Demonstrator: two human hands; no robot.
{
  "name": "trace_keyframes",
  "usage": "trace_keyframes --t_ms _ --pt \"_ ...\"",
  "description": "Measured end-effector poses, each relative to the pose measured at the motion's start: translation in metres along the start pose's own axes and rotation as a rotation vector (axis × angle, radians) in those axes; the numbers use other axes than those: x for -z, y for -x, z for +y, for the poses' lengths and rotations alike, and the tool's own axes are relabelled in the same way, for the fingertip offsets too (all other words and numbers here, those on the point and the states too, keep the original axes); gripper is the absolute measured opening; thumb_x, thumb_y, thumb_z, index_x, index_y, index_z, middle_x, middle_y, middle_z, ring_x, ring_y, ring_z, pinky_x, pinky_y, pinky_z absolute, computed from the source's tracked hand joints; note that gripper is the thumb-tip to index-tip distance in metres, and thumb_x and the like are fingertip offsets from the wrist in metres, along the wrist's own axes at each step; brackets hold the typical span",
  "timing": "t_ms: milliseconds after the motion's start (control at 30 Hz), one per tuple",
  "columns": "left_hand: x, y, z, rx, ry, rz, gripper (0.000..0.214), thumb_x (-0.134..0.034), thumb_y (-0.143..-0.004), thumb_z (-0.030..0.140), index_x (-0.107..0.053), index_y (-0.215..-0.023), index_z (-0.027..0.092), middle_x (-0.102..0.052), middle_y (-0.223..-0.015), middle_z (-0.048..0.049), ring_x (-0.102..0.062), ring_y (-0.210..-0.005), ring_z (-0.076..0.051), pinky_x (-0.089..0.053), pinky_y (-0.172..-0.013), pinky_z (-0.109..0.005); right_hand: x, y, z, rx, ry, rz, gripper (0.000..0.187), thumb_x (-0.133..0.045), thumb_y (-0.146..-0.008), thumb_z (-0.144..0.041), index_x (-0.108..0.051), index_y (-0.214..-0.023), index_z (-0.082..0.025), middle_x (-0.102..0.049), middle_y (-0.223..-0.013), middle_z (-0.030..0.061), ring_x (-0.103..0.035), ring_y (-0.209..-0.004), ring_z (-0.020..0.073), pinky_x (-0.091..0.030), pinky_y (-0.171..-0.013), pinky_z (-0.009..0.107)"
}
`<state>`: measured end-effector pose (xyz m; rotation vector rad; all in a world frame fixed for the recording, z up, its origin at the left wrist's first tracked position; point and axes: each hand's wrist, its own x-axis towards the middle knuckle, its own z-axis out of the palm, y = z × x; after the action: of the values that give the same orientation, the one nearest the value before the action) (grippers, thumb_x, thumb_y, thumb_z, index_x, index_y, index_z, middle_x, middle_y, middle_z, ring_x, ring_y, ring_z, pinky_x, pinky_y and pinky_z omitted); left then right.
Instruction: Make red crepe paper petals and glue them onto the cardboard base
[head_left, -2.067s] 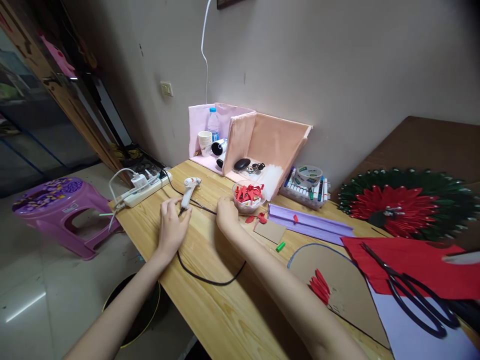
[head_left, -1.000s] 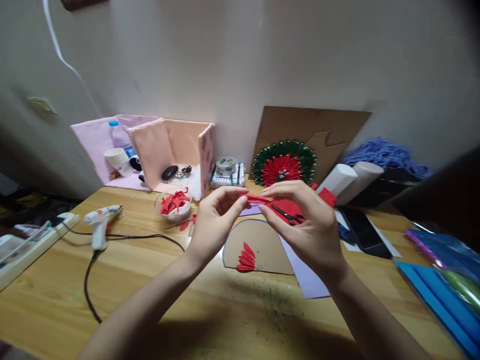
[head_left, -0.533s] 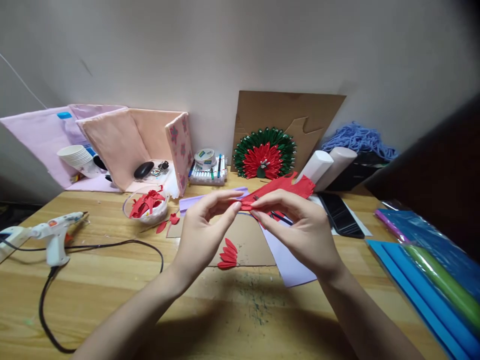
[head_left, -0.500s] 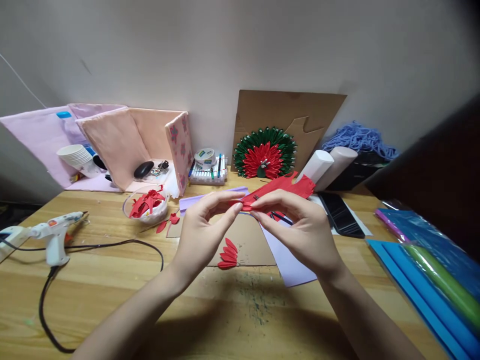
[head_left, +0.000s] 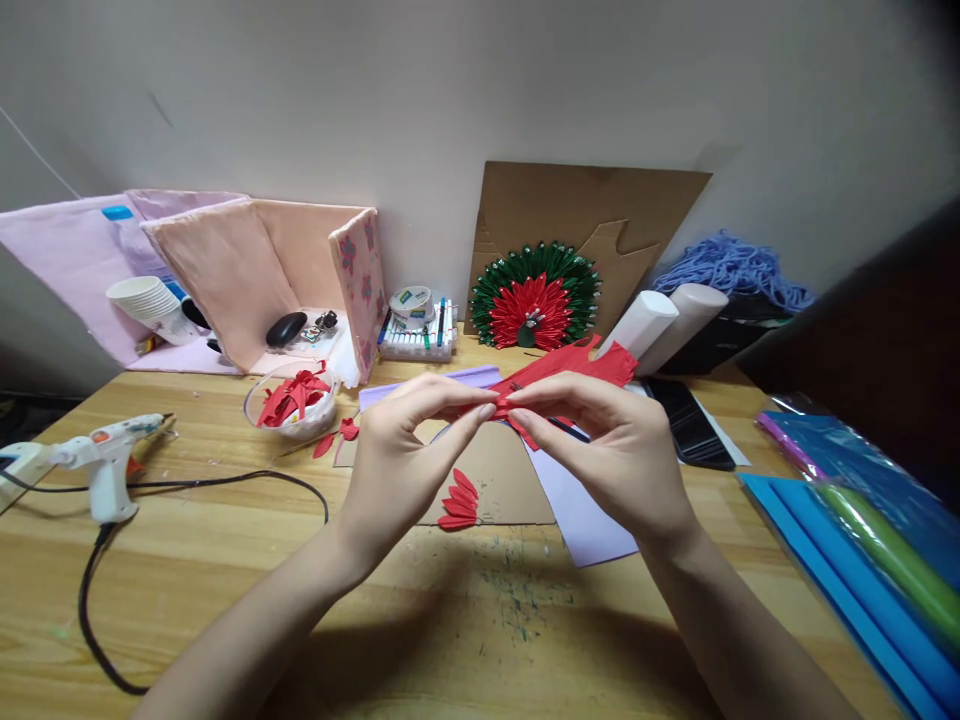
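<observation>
My left hand (head_left: 409, 465) and my right hand (head_left: 611, 450) meet above the middle of the table. Between their thumbs and fingertips both pinch a small piece of red crepe paper (head_left: 502, 403), mostly covered by the fingers. Below them lies a cardboard sheet (head_left: 510, 485) with several red paper petals (head_left: 459, 502) fanned out at its front edge. Behind my right hand rests a larger red crepe paper sheet (head_left: 611, 362), and a lilac paper sheet (head_left: 592, 520) sticks out beneath it.
A glue gun (head_left: 112, 460) with its cable lies at left, near a bowl of red scraps (head_left: 292, 405). Behind stand a peacock craft (head_left: 534, 305) against cardboard, a marker box (head_left: 420, 340) and white rolls (head_left: 641, 325). A phone (head_left: 686, 425) and blue sheets (head_left: 832, 570) lie at right.
Both hands stay together at the red paper piece, with the fingertips shifted slightly. The whole view has tilted a little; the table items look unmoved.
</observation>
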<state>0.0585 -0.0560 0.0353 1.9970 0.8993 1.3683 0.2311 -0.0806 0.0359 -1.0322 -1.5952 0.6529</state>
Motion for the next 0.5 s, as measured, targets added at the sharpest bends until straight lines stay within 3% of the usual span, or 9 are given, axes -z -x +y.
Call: trace_keyframes --t_ms 267,500 --pt "-0.0011 0.001 -0.0025 -0.091 -0.138 0.02 0.007 -0.064 -0.081 0.016 -0.069 -0.085 0.017 -0.07 -0.081 -0.0019 -0.063 -0.072 -0.012 -0.052 -0.068 -0.023 -0.0009 -0.0022 0.0029 -0.023 -0.026 0.025 0.01 -0.068 -0.077 -0.017 -0.069 -0.086 -0.019 -0.071 -0.084 0.002 -0.067 -0.078 0.0144 -0.057 -0.077 0.027" --pt "-0.0028 0.0024 -0.0022 0.075 -0.01 -0.007 0.008 -0.064 -0.081 0.02 -0.07 -0.083 0.017 -0.071 -0.079 -0.0019 -0.064 -0.069 -0.012 -0.054 -0.065 -0.022 -0.0009 -0.0012 0.0008 -0.042 -0.042 0.017 0.011 -0.07 -0.076 -0.019 -0.069 -0.086 -0.019 -0.071 -0.085 0.0036 -0.068 -0.081 0.0169 -0.058 -0.078 0.031"
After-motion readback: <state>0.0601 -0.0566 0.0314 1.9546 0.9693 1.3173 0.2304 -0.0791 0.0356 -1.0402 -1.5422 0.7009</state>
